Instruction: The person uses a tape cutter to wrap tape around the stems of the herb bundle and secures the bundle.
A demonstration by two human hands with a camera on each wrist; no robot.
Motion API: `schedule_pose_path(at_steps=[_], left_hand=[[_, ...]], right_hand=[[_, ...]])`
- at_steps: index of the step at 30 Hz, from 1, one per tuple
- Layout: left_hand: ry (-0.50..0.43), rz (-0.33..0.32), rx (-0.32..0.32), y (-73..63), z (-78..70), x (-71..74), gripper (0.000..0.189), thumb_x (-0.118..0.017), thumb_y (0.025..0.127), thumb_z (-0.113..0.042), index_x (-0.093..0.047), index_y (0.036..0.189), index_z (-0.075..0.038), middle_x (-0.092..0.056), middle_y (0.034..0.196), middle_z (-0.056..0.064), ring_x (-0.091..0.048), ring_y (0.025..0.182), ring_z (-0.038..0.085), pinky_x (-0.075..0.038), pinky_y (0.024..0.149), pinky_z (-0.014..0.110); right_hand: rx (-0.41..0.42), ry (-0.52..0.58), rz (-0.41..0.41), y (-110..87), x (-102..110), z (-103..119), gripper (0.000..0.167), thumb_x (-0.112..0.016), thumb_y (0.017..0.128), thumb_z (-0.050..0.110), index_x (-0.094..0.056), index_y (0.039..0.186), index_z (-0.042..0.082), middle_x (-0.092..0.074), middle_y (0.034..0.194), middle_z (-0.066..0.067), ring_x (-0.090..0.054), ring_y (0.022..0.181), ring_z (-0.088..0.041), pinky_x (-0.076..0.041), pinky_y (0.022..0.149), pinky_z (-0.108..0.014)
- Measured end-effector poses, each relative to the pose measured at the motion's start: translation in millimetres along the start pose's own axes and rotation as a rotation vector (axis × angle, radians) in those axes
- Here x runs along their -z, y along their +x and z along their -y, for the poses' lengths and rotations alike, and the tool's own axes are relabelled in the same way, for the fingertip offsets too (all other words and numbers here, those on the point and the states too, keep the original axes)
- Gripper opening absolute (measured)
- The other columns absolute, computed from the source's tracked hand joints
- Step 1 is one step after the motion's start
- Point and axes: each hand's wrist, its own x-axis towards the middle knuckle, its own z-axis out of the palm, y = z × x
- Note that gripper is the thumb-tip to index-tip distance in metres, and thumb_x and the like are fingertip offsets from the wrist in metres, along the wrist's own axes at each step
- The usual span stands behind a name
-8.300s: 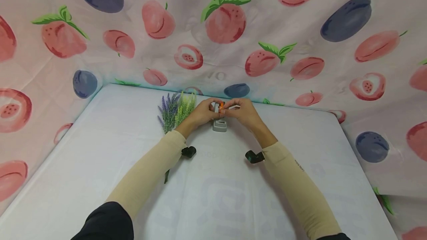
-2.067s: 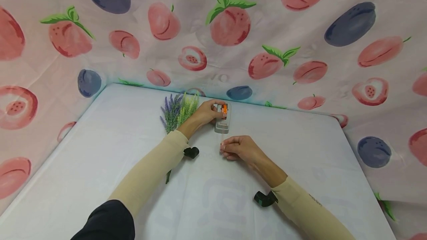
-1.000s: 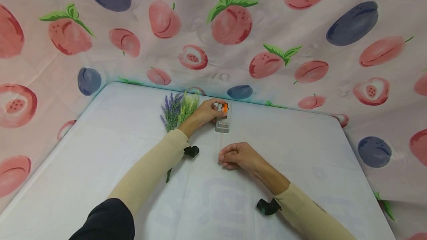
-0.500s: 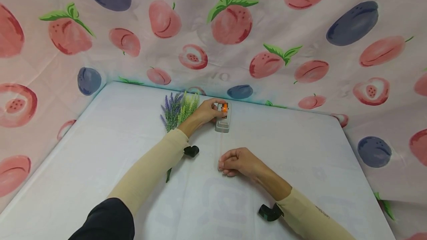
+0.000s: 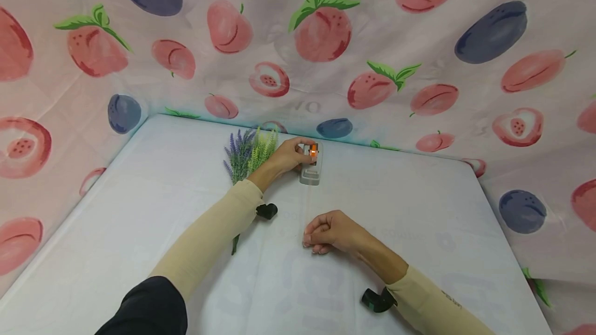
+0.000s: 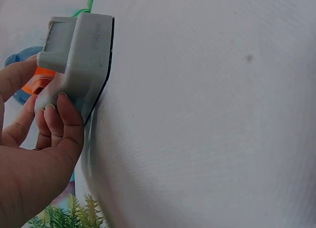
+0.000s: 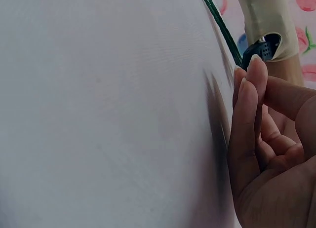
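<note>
A grey tape dispenser (image 5: 310,174) with an orange core (image 6: 39,80) stands near the far edge of the table. My left hand (image 5: 291,155) grips it from the left, thumb and fingers around the core and side. Nearer to me, my right hand (image 5: 332,231) is low over the table, thumb and fingertips pinched together. Between the dispenser and those fingertips runs a strip of clear tape (image 5: 307,208), only faintly visible; its end is hidden in the pinch.
Artificial flowers lie left of the dispenser, partly under my left forearm: purple lavender (image 5: 238,154) and yellow-green sprigs (image 5: 263,148). Their green stems (image 5: 235,244) point toward me. A fruit-patterned cloth (image 5: 316,81) hangs behind the white table (image 5: 396,195).
Both hands were together at the dispenser at first. My right hand has since drawn back toward me, slowing lately, with the strip lengthening. My left hand stays on the dispenser.
</note>
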Motion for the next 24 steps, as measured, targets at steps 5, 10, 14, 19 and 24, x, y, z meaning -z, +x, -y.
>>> schedule_pose_path(at_steps=[5, 10, 14, 19, 24], left_hand=[[0.008, 0.007, 0.0, -1.7, -0.5, 0.4, 0.048, -0.079, 0.09, -0.014, -0.064, 0.135, -0.02, -0.054, 0.08, 0.005, -0.053, 0.067, 0.023, -0.05, 0.065, 0.038], [0.032, 0.045, 0.009, -10.3, -5.3, 8.1, 0.044, -0.075, 0.094, -0.022, -0.063, 0.137, -0.024, -0.06, 0.096, 0.008, -0.06, 0.083, 0.027, -0.054, 0.075, 0.043], [0.109, 0.087, 0.005, -25.6, -15.0, 20.2, 0.045, -0.069, 0.099, -0.027, -0.059, 0.142, -0.02, -0.06, 0.113, 0.011, -0.061, 0.104, 0.035, -0.055, 0.087, 0.05], [0.222, 0.15, -0.024, -47.7, -23.2, 38.2, 0.045, -0.064, 0.101, -0.029, -0.056, 0.143, -0.014, -0.06, 0.117, 0.013, -0.058, 0.11, 0.042, -0.053, 0.09, 0.054], [0.298, 0.204, -0.066, -71.7, -22.7, 58.3, 0.042, -0.063, 0.102, -0.03, -0.059, 0.14, -0.016, -0.063, 0.117, 0.017, -0.059, 0.105, 0.042, -0.053, 0.087, 0.051]], right_hand=[[0.0, -0.011, 0.005, -1.7, -1, 0, 0.016, -0.076, 0.09, 0.007, -0.07, 0.1, -0.004, -0.077, 0.089, -0.014, -0.067, 0.063, -0.011, -0.057, 0.061, -0.024], [-0.007, -0.005, 0.021, -2.8, -1, 2, 0.015, -0.073, 0.093, 0.008, -0.071, 0.102, -0.004, -0.077, 0.091, -0.014, -0.069, 0.066, -0.011, -0.058, 0.063, -0.025], [-0.015, -0.001, 0.04, -4.1, 0, 3, 0.014, -0.071, 0.094, 0.008, -0.072, 0.102, -0.003, -0.077, 0.092, -0.014, -0.069, 0.068, -0.012, -0.058, 0.065, -0.026], [-0.025, 0.016, 0.051, -6.1, 1, 3, 0.015, -0.07, 0.094, 0.01, -0.073, 0.102, -0.002, -0.077, 0.091, -0.013, -0.07, 0.068, -0.013, -0.059, 0.066, -0.027], [-0.022, 0.023, 0.067, -6.3, 0, 1, 0.018, -0.071, 0.095, 0.014, -0.074, 0.102, -0.003, -0.076, 0.09, -0.013, -0.07, 0.068, -0.013, -0.059, 0.065, -0.028]])
